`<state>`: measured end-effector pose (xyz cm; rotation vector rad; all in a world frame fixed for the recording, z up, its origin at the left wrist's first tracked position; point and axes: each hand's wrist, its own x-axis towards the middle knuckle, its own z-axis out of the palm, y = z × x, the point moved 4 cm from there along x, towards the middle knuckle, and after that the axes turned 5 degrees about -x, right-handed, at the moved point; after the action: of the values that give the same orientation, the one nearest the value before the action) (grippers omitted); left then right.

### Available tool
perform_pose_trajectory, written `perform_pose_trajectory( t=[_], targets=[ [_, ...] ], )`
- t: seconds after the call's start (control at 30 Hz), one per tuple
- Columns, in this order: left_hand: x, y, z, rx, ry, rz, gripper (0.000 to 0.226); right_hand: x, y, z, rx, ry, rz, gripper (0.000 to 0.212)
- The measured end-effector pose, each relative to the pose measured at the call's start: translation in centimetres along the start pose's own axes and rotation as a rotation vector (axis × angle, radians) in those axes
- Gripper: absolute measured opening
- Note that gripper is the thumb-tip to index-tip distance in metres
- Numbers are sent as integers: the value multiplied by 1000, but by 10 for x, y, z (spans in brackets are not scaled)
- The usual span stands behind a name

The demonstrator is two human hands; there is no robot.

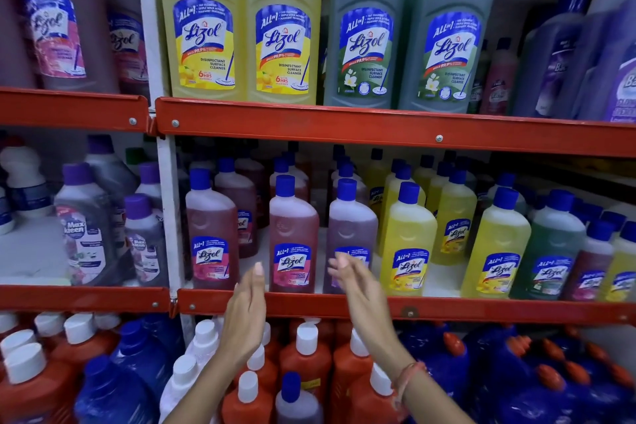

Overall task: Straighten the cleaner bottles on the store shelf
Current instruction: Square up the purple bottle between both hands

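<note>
Small Lizol cleaner bottles with blue caps stand along the middle shelf (447, 311). At the front are a pink one (210, 217), a second pink one (292, 220), a purple one (351, 220) and a yellow one (407, 234). My left hand (246, 317) is raised flat, fingers up, just left of the second pink bottle. My right hand (361, 289) is raised on the other side, in front of the purple bottle's label. Both hands are empty, with fingers straight, apart from the bottles.
Large yellow (203, 21) and green Lizol bottles (447, 27) fill the top shelf. Orange bottles with white caps (306, 354) and blue jugs (447, 365) crowd the bottom shelf. A white upright post (168, 203) divides the bays; Maxkleen bottles (84, 217) stand at left.
</note>
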<state>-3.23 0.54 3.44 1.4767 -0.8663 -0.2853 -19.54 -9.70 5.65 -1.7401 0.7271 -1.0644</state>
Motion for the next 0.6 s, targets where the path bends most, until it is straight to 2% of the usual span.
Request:
perform_pose_trajectory(
  t=[0.07,0.13,0.3,0.5,0.6],
  targets=[
    [2,2,3,44,-45,-41,72,-2,1,24,3,-99,89,71],
    [2,4,6,75,-117,-52,65,2,3,41,-3,-153,184,84],
    [8,0,5,73,-218,-1,84,15,6,65,-53,-177,295,116],
    [10,-8,-6,-85,-181,-43,91,18,9,80,-90,-202,317,116],
    [10,-9,-12,-82,-159,-51,88,17,7,86,-128,-196,327,114]
  ],
)
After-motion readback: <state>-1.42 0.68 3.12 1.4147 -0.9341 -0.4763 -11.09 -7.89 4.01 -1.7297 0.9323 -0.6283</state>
